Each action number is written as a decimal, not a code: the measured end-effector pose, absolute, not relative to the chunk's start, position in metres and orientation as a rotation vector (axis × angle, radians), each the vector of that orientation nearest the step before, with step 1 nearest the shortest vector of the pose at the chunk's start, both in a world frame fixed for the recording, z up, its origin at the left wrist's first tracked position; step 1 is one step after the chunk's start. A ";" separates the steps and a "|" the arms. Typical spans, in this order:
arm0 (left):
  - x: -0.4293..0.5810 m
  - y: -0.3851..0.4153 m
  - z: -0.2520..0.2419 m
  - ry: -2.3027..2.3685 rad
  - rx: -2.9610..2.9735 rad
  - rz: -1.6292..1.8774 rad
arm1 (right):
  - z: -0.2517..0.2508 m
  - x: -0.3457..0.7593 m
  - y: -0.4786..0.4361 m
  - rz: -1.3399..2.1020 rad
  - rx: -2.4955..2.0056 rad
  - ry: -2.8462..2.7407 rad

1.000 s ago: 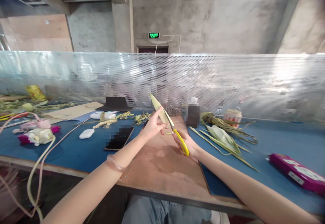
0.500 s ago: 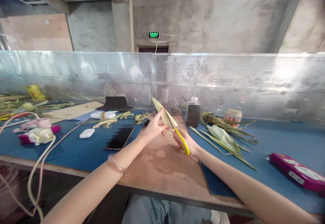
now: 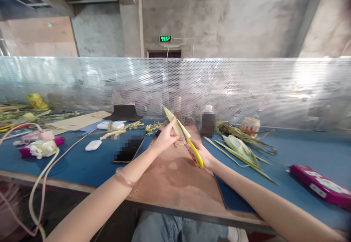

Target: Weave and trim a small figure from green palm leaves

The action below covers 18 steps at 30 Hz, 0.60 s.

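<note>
My left hand (image 3: 168,136) pinches a pale green, pointed leaf piece (image 3: 169,114), with its tip aimed up and to the left. It looks like a dried husk or leaf. In my right hand (image 3: 201,155) are yellow-handled scissors (image 3: 195,151), their blades running up against the leaf piece. How far the blades are parted is hard to make out. Both hands are above the brown wooden board (image 3: 175,183), close together. A bracelet circles my left wrist.
Left of the board lie a dark phone (image 3: 128,150), a white earbud case (image 3: 93,145) and cords. To the right are green leaves (image 3: 241,149), a dark bottle (image 3: 208,123), a jar (image 3: 250,125) and a purple packet (image 3: 319,185). A perforated metal screen (image 3: 246,88) stands behind.
Very little differs. The whole view has shifted slightly; the hands, leaf piece and scissors keep almost the same position relative to each other.
</note>
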<state>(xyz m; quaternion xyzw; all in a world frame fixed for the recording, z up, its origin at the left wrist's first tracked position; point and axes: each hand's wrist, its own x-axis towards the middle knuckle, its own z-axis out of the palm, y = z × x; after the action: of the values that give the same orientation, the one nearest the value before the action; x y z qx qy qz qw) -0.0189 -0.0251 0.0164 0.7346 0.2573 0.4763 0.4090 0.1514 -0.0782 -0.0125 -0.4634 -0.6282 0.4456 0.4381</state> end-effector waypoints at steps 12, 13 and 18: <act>-0.027 -0.020 0.028 0.687 1.528 1.713 | -0.016 0.165 -0.061 0.382 -1.346 -1.861; -0.029 -0.018 0.029 0.688 1.495 1.758 | -0.015 0.170 -0.059 0.258 -1.383 -1.876; -0.037 -0.008 0.028 0.744 1.361 1.849 | -0.013 0.195 -0.047 -0.204 -1.711 -1.903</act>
<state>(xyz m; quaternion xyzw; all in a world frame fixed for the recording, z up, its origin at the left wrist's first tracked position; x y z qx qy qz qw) -0.0370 -0.0084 0.0282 0.5269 0.2881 0.7160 0.3560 0.1950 -0.0473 -0.0126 -0.6393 -0.7108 -0.0762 0.2833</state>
